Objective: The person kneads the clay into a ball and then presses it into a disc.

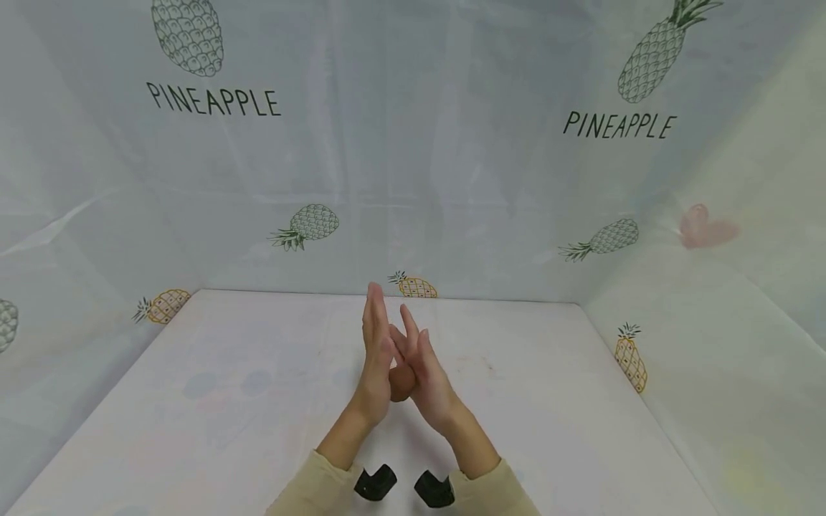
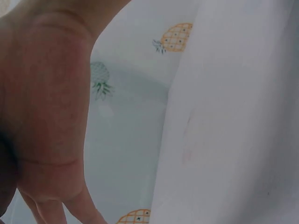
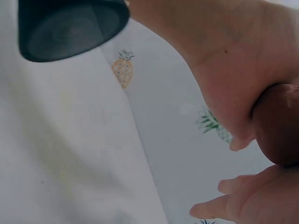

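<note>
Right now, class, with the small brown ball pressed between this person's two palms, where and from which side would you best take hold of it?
Grip the brown ball at its bare lower curve, from below near the wrists. The left hand and right hand cover its flanks with straight fingers crossing above, so probably only the underside is open.

Lower centre of the frame: left hand (image 1: pixel 376 358) and right hand (image 1: pixel 422 376) are pressing palm to palm, fingers straight, forearms converging upward.

head: high, fwd-down, far | wrist cams: close on palms | shared: pineapple cloth (image 1: pixel 413 179)
</note>
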`<action>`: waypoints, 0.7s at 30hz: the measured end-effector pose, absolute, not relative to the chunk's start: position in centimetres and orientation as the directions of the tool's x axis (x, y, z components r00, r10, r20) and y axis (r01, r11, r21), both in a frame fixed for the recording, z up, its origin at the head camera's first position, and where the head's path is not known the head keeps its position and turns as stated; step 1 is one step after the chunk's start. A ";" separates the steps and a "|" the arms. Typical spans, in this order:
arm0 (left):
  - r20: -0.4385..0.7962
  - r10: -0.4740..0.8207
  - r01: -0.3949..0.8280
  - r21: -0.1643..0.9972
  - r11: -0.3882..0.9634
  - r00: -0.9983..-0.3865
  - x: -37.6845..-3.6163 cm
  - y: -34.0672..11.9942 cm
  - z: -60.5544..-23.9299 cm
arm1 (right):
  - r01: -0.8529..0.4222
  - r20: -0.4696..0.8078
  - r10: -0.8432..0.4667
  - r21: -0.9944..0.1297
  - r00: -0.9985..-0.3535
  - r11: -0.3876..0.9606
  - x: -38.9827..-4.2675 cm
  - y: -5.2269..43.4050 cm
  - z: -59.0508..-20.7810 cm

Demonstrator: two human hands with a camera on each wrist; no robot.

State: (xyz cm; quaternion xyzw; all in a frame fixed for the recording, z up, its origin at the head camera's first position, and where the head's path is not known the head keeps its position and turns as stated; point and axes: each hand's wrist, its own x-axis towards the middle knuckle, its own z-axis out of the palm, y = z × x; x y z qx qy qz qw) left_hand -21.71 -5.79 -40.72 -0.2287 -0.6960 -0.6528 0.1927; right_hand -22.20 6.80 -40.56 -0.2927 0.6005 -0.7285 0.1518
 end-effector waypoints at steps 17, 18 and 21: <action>0.307 0.034 0.307 0.952 0.014 -0.951 -22.4 -6.6 -40.8 | -0.381 0.412 -0.558 -0.907 -0.721 -0.177 -21.7 6.6 -40.5; 0.300 0.048 0.301 0.954 0.013 -0.953 -22.4 -6.5 -40.9 | -0.405 0.429 -0.551 -0.898 -0.716 -0.172 -21.7 6.6 -40.6; 0.297 0.099 0.300 0.954 0.012 -0.950 -22.1 -6.0 -41.0 | -0.464 0.481 -0.516 -0.869 -0.709 -0.172 -21.8 6.6 -40.5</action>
